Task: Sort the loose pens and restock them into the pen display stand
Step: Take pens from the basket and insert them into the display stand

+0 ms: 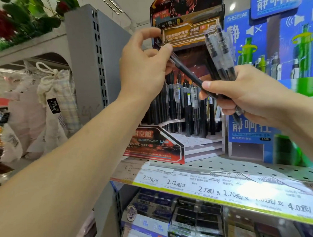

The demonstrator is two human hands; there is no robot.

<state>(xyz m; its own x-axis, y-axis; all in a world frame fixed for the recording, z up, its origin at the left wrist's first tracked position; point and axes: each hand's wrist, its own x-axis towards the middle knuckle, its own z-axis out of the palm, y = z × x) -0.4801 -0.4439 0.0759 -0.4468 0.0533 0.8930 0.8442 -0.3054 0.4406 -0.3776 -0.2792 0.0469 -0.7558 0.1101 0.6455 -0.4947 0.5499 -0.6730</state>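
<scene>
The left hand [145, 64] pinches the upper end of a black pen [186, 72] slanting before the pen stand [179, 101] on the shelf [221, 166]. The right hand [241, 93] grips its lower end plus a bundle of pens [219, 55].

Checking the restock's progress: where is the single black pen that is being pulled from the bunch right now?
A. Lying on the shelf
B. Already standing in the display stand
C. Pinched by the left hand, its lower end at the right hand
C: the left hand pinches the upper end of the single black pen, while the right hand grips the bunch of pens in front of the pen display stand.
</scene>
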